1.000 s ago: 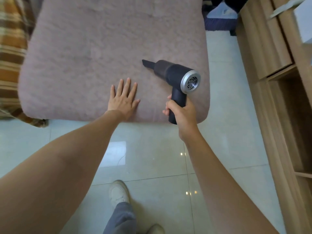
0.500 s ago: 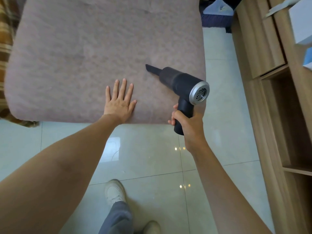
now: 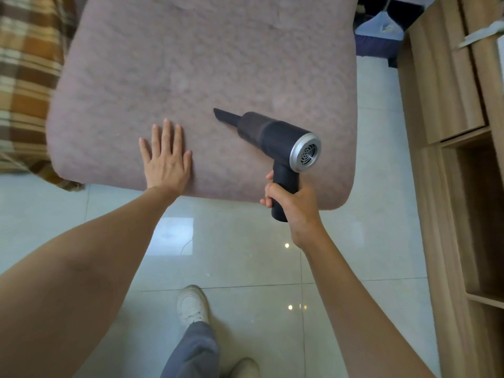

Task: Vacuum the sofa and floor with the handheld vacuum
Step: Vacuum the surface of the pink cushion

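A black handheld vacuum [image 3: 275, 135] with a silver rear grille lies low over the pinkish-grey sofa seat [image 3: 196, 66]. Its narrow nozzle points up and left and touches the fabric. My right hand [image 3: 293, 204] is shut on the vacuum's grip at the seat's front right edge. My left hand [image 3: 166, 159] rests flat on the seat near its front edge, fingers spread, left of the nozzle. The glossy pale tiled floor [image 3: 240, 249] spreads in front of the sofa.
A brown plaid blanket [image 3: 24, 77] covers the sofa's left part. Wooden shelving [image 3: 461, 165] lines the right side. A blue broom head [image 3: 379, 34] stands at the back right. My grey trouser leg and white shoes [image 3: 192, 305] are on the tiles below.
The vacuum and my right hand have shifted slightly along the seat's front right part, nozzle still on the fabric. My left hand stays flat on the seat. The view has shifted a little.
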`<state>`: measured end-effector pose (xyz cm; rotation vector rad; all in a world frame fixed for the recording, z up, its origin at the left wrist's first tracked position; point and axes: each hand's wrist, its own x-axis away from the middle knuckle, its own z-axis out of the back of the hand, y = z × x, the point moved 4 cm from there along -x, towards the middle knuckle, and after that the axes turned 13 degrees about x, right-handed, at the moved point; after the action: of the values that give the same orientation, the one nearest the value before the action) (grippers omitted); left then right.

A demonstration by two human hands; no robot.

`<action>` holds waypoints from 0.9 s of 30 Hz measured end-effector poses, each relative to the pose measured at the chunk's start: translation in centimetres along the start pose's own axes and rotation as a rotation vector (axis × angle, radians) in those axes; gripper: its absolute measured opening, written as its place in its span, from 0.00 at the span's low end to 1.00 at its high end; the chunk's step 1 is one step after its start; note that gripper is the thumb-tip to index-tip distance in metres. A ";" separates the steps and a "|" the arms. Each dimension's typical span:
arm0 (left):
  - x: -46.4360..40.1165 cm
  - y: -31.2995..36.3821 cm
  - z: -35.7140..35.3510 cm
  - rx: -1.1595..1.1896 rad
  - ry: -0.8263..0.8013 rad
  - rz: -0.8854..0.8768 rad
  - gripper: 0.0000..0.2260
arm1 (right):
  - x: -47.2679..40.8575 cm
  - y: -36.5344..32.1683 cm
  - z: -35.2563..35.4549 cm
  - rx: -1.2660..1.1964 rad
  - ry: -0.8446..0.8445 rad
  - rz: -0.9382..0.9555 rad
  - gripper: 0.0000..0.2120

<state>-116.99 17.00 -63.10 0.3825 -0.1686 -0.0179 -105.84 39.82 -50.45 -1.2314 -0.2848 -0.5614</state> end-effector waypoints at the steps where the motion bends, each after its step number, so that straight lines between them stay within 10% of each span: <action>1: 0.0 -1.3 0.5 0.005 0.009 0.023 0.26 | 0.0 -0.1 -0.8 0.006 -0.018 0.003 0.09; 16: 1.2 -8.7 2.8 -0.023 -0.063 0.163 0.29 | 1.2 -2.1 -9.1 0.078 -0.193 0.072 0.07; 27: 1.2 -7.3 3.0 -0.050 -0.110 0.093 0.28 | 0.2 -1.9 -6.8 0.028 -0.025 0.028 0.08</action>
<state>-116.16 9.03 -62.87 0.3235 -0.2938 0.0483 -107.33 32.93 -51.01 -1.2146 -0.2949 -0.5167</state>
